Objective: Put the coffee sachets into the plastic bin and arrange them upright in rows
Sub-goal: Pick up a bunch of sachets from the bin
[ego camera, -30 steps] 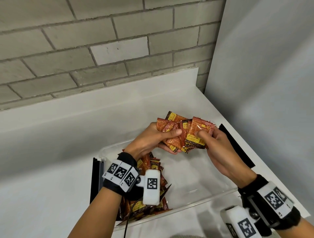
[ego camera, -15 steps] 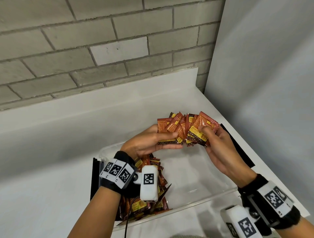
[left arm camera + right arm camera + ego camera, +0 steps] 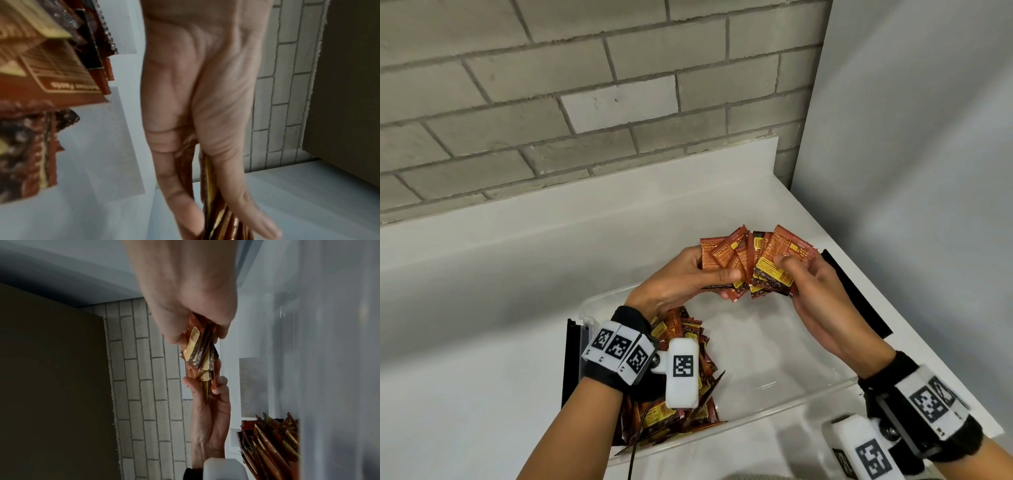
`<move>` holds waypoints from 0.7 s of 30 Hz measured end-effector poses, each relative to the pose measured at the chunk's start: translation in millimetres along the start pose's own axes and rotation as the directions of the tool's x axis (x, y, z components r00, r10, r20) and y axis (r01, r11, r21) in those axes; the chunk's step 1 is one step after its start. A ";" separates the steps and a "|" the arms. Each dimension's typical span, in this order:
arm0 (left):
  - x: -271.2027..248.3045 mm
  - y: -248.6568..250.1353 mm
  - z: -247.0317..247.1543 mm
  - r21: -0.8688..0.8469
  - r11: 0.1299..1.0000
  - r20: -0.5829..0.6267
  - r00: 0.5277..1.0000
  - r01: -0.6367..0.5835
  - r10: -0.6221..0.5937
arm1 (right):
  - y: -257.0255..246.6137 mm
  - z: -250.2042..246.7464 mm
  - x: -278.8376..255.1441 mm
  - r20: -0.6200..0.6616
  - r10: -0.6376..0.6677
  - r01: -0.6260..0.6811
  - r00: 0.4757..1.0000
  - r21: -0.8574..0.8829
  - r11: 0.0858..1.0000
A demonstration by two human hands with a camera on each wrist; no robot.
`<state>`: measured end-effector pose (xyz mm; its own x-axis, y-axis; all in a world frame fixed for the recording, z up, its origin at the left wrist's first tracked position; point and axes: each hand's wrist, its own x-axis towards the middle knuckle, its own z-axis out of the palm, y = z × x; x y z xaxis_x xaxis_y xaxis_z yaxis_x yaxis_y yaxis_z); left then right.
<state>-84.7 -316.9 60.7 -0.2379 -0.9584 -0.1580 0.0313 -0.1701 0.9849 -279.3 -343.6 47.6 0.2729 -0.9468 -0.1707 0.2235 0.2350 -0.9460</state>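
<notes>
A fanned bunch of red-brown coffee sachets (image 3: 753,257) with yellow labels is held above the far part of the clear plastic bin (image 3: 784,404). My left hand (image 3: 688,277) grips the bunch's left side, thumb across the front. My right hand (image 3: 801,284) pinches its right side, thumb on a yellow label. In the left wrist view the sachet edges (image 3: 211,203) sit between my fingers (image 3: 180,194). The right wrist view shows both hands on the held sachets (image 3: 200,360). Several more sachets (image 3: 688,342) stand packed at the bin's left end, partly hidden by my left wrist.
The bin sits on a white counter (image 3: 482,325) in a corner, with a grey brick wall (image 3: 585,85) behind and a plain grey panel (image 3: 911,171) to the right. Black strips (image 3: 859,298) lie beside the bin on both sides. The bin's right half holds nothing.
Both hands have kept hold of the bunch and shuffled it. The sachets now stand more upright and fanned, and the right thumb has slid across the front sachet.
</notes>
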 end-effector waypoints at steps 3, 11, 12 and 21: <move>-0.8 1.4 0.6 -0.020 0.999 -0.010 1.000 -0.030 0.029 | -0.9 1.2 -0.5 0.025 0.019 -0.020 0.999 0.015 1.000; -1.2 6.5 13.7 -0.130 0.991 -0.004 1.000 -0.022 0.021 | -1.9 3.7 -3.0 0.126 0.102 -0.109 0.987 0.051 0.993; -1.2 7.1 15.0 -0.138 0.990 -0.002 1.000 -0.008 0.008 | -2.2 4.0 -3.4 0.139 0.104 -0.112 0.985 0.054 0.992; -2.4 10.8 28.3 -0.272 0.960 0.024 0.998 0.069 -0.065 | -3.9 8.2 -7.4 0.177 0.102 -0.102 0.979 -0.009 0.995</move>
<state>-111.2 -309.9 73.7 -0.2629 -0.9395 -0.2196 0.2776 -0.2917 0.9154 -274.5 -335.7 54.8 0.4553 -0.8641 -0.2145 0.1862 0.3280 -0.9261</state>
